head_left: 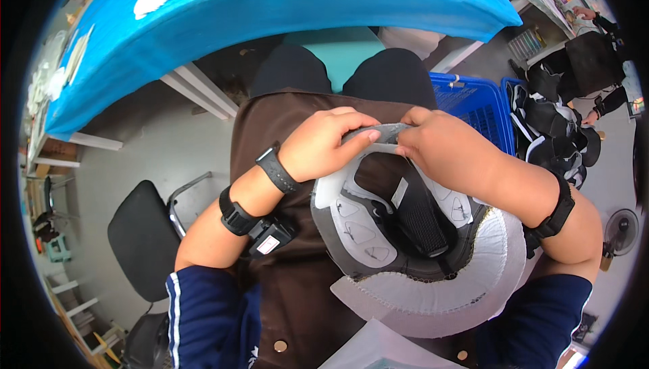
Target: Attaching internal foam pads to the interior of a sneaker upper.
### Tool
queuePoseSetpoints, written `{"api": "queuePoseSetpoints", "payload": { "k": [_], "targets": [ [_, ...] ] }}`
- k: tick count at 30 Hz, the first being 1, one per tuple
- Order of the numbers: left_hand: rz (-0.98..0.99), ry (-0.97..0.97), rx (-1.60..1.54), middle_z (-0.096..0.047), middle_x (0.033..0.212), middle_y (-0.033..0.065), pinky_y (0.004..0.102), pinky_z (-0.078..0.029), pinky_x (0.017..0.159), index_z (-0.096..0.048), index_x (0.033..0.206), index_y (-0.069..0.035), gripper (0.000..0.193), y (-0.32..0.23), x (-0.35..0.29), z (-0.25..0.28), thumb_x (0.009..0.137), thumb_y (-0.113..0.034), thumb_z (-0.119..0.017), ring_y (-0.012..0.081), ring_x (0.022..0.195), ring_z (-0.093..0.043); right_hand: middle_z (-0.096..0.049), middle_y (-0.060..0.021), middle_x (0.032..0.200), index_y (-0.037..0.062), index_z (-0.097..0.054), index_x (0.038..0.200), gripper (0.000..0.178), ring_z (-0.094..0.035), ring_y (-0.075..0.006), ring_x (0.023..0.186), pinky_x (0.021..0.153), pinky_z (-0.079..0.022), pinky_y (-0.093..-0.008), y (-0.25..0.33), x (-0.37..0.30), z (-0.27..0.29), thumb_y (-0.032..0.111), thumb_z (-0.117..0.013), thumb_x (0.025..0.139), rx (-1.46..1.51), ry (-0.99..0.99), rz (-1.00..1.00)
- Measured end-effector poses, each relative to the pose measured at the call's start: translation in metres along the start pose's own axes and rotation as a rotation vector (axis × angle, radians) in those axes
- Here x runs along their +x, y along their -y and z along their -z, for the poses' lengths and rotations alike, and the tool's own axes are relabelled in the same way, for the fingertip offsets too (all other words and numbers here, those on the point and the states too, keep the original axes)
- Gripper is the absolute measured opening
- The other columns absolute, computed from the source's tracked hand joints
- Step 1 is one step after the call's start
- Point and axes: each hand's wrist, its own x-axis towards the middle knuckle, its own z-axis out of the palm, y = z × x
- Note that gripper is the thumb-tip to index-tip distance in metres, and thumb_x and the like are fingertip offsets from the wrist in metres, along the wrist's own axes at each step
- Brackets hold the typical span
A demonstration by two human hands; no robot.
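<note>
Over my brown apron (287,315) lies an unfinished shoe upper (497,237), turned so its inside shows. It has grey and white lining panels, a black mesh tongue (422,224) and a broad whitish flange with a stitched edge. At the far edge of its opening, my left hand (321,146) pinches the grey strip between thumb and fingers. My right hand (443,149) grips the same strip close beside it, its fingertips partly hidden behind the edge. A pale sheet (385,349) sits below the upper, near my body.
A table with a blue cover (324,4) stands ahead. Blue baskets (476,102) are on the right, beside a pile of black and white shoe parts (551,126). Another person's hand (590,117) is near that pile. A black chair (142,237) stands left; a fan (620,232) is far right.
</note>
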Motion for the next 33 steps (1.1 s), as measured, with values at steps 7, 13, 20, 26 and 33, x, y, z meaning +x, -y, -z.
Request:
{"api": "queuePoseSetpoints", "payload": {
  "k": [7,13,20,26,33],
  "targets": [
    [0.161,-0.201,-0.083,-0.060,0.078,0.0087,0.0266,-0.045,0.066,-0.063,0.094,0.000,0.014,0.004,-0.007,-0.015,0.085,-0.010,-0.059,0.0169,0.071,-0.056,-0.055,-0.0140,0.090,0.0021,-0.062,0.079,0.009,-0.057,-0.0289,0.079,0.068,-0.049,-0.0361,0.012,-0.004,-0.010,0.010,-0.057,0.078,-0.314,-0.078,0.110],
    [0.155,-0.287,-0.058,-0.057,0.077,0.0085,0.0272,-0.043,0.064,-0.060,0.087,0.000,0.009,0.000,-0.011,-0.023,0.086,-0.008,-0.058,0.0180,0.069,-0.054,-0.053,-0.0087,0.086,0.0026,-0.059,0.077,0.011,-0.056,-0.0231,0.076,0.065,-0.050,-0.0335,0.008,-0.003,-0.018,0.006,-0.059,0.066,-0.086,-0.335,0.106],
    [0.121,-0.326,0.010,-0.056,0.075,0.0084,0.0287,-0.042,0.064,-0.060,0.088,0.000,0.008,-0.003,-0.015,-0.025,0.086,-0.007,-0.056,0.0195,0.069,-0.053,-0.054,-0.0114,0.080,0.0018,-0.059,0.076,0.010,-0.060,-0.0246,0.071,0.063,-0.050,-0.0322,0.022,0.003,-0.009,0.006,-0.060,0.067,-0.304,-0.086,0.123],
    [0.143,-0.180,-0.242,-0.057,0.084,0.0069,0.0277,-0.043,0.073,-0.061,0.100,0.000,0.017,0.001,-0.023,-0.012,0.085,-0.008,-0.058,0.0168,0.079,-0.054,-0.057,-0.0151,0.079,0.0007,-0.061,0.079,0.012,-0.063,-0.0282,0.071,0.061,-0.051,-0.0351,0.012,0.013,-0.012,0.005,-0.059,0.068,-0.222,-0.033,0.061],
    [0.493,-0.223,-0.448,-0.066,0.088,0.0056,0.0218,-0.048,0.068,-0.062,0.100,0.002,0.021,0.017,-0.038,-0.020,0.081,-0.004,-0.067,0.0083,0.078,-0.060,-0.057,-0.0163,0.079,0.0002,-0.062,0.078,0.012,-0.061,-0.0318,0.070,0.065,-0.051,-0.0381,0.007,0.018,-0.013,0.004,-0.060,0.066,-0.099,-0.088,-0.020]
  ]
}}
